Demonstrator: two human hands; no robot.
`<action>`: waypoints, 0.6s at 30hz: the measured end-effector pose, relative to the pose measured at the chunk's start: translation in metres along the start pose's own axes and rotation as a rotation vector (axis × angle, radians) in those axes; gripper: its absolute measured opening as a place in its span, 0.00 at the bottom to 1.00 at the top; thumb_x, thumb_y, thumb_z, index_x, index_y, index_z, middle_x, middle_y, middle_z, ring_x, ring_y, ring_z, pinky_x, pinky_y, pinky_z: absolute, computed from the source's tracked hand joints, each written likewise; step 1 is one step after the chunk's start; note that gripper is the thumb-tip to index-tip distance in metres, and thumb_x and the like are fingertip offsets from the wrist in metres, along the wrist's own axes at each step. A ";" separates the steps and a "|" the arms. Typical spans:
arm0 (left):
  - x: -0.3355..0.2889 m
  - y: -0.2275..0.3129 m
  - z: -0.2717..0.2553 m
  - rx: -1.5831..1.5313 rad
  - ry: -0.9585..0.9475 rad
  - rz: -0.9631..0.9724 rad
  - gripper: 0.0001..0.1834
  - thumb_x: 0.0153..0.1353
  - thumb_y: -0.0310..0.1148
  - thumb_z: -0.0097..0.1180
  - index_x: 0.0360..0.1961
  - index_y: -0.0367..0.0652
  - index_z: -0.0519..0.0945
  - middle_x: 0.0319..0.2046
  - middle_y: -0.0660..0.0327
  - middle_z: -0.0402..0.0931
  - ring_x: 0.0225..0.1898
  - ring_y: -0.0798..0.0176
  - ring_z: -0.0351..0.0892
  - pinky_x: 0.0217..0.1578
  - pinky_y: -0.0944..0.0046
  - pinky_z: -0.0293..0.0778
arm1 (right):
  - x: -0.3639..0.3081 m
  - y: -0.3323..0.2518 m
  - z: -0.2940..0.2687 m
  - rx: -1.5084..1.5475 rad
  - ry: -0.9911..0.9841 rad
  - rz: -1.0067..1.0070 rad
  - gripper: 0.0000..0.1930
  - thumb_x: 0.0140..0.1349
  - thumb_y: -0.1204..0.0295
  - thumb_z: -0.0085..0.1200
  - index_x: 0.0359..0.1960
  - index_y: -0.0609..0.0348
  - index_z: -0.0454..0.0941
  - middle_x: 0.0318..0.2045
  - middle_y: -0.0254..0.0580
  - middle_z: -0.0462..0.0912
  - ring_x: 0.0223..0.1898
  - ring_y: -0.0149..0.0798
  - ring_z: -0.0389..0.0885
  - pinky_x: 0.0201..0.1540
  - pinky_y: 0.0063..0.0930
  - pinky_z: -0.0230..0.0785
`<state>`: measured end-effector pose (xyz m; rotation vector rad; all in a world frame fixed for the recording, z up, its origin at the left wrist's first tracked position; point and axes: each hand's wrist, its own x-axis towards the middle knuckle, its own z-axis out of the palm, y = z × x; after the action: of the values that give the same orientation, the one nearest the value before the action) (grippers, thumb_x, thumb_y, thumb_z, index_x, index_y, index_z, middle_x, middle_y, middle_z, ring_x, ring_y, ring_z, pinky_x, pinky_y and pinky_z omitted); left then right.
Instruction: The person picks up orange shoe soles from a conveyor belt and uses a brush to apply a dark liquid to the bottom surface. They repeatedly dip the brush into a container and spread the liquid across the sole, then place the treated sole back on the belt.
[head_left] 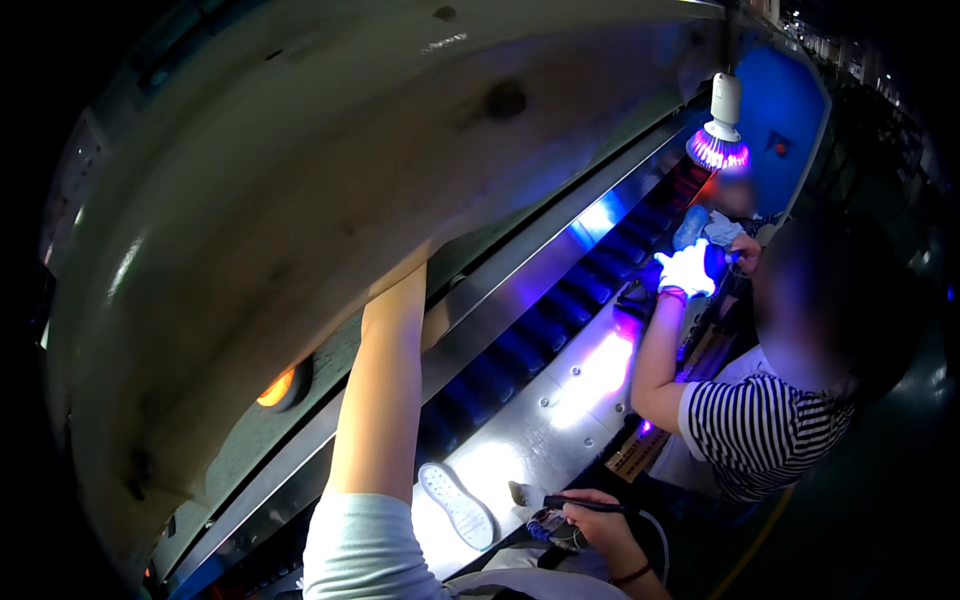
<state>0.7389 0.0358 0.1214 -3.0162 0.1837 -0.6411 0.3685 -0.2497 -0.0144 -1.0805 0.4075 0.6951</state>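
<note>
My left forearm (380, 390) reaches up under the large curved hood (300, 180), whose edge hides the hand itself. Close to my body, my right hand (597, 515) is closed around a slim black stick-shaped tool (585, 504). Beneath that hand sits a small bundle of wire-like strands (552, 530), too unclear to name. A pale shoe sole (456, 507) lies flat on the metal ledge (490, 455), between my left arm and right hand. Beside the tool's tip is a small, ragged brownish piece (518, 493).
A dark roller conveyor (520, 350) runs beyond the ledge. Under the hood is a rounded, orange-lit thing (280, 388). At right, a co-worker in a striped sleeve (735, 425) works with a gloved hand (687, 270) beneath a hanging purple-lit lamp (718, 145), near a blue sole (690, 228).
</note>
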 end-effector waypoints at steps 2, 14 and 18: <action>-0.013 -0.004 -0.031 -0.007 -0.030 -0.038 0.29 0.56 0.45 0.43 0.55 0.40 0.60 0.54 0.48 0.60 0.57 0.49 0.58 0.55 0.52 0.55 | -0.005 -0.008 0.000 0.022 -0.057 0.024 0.09 0.48 0.83 0.50 0.34 0.66 0.76 0.30 0.42 0.79 0.26 0.26 0.73 0.30 0.18 0.68; -0.103 -0.003 -0.074 0.135 0.074 0.174 0.12 0.52 0.41 0.51 0.24 0.44 0.75 0.26 0.59 0.75 0.34 0.58 0.72 0.35 0.60 0.66 | -0.007 -0.001 0.008 0.062 -0.289 0.045 0.08 0.52 0.84 0.48 0.36 0.68 0.73 0.37 0.51 0.78 0.28 0.29 0.73 0.33 0.19 0.67; -0.199 0.047 -0.180 -0.052 0.304 0.274 0.10 0.47 0.36 0.58 0.19 0.46 0.71 0.19 0.63 0.69 0.25 0.59 0.67 0.28 0.61 0.60 | -0.014 0.001 0.004 0.169 -0.377 0.010 0.10 0.53 0.83 0.48 0.38 0.68 0.71 0.37 0.49 0.77 0.29 0.30 0.75 0.34 0.19 0.68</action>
<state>0.4797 0.0100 0.2022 -2.8436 0.6216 -1.0715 0.3576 -0.2506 -0.0047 -0.7674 0.1429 0.8386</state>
